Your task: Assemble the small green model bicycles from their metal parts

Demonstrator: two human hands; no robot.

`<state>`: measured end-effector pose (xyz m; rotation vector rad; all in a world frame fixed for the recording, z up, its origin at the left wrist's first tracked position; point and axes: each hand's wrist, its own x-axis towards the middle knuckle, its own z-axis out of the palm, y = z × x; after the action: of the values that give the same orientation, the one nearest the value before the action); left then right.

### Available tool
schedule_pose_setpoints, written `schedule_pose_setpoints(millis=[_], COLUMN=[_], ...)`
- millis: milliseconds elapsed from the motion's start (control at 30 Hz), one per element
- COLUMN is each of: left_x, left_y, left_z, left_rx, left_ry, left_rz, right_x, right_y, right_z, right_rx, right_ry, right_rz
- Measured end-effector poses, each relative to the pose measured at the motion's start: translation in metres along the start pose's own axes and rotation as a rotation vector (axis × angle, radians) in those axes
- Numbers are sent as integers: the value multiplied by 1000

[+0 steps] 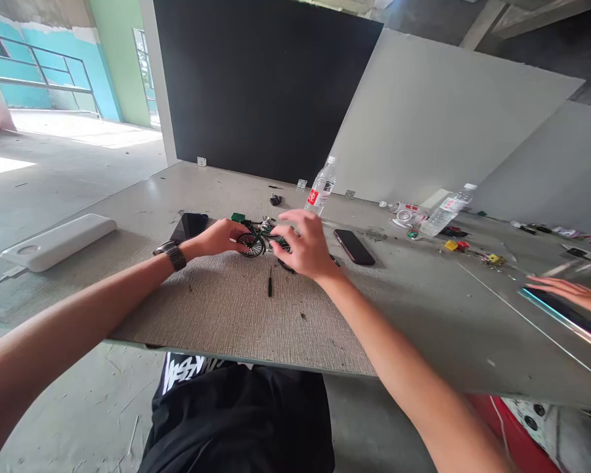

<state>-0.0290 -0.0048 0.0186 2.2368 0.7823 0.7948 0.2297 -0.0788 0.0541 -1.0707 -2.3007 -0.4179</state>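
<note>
Table [226,315] mid: model bike [254,240], edges far

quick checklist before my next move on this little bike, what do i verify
1. Left hand steadying the model bicycle: ok, it grips at the wheel end.
2. Right hand hold on the bicycle: cannot tell, its fingers are blurred over the frame.
3. Small black tool in reach: ok, it lies just in front of the bicycle.
4. Phone out of the way: ok, it lies apart, right of the right hand.
5. Water bottle stable: ok, it stands upright behind the bicycle.
6. Co-worker's hand clear: ok, it is far to the right.
</note>
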Motion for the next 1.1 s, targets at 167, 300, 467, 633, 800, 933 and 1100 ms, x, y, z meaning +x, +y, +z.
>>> schedule_pose_setpoints(millis=[167,300,467,633,800,933,1100], left_x=[0,0,0,-1,-1,-1,-1], left_y=[2,4,6,11,14,13,13], left_z=[-2,-2,-1,0,1,1,2], left_rx=[27,17,-22,-17,-57,-19,2], left_ry=[8,-5,-10,50,33,70,100], left_rz=[60,76,2,3,-21,27,68], right_x=[6,5,2,30,79,100,100], right_y=[-30,-27,-17,6,43,52,49], right_z=[19,22,7,-20,-22,1,16], right_rx=[-56,-99,-30,223,522,449,412], right_ry=[-183,-92,41,64,-414,-813,-941], right_rz=[-171,-79,106,230,241,115,73])
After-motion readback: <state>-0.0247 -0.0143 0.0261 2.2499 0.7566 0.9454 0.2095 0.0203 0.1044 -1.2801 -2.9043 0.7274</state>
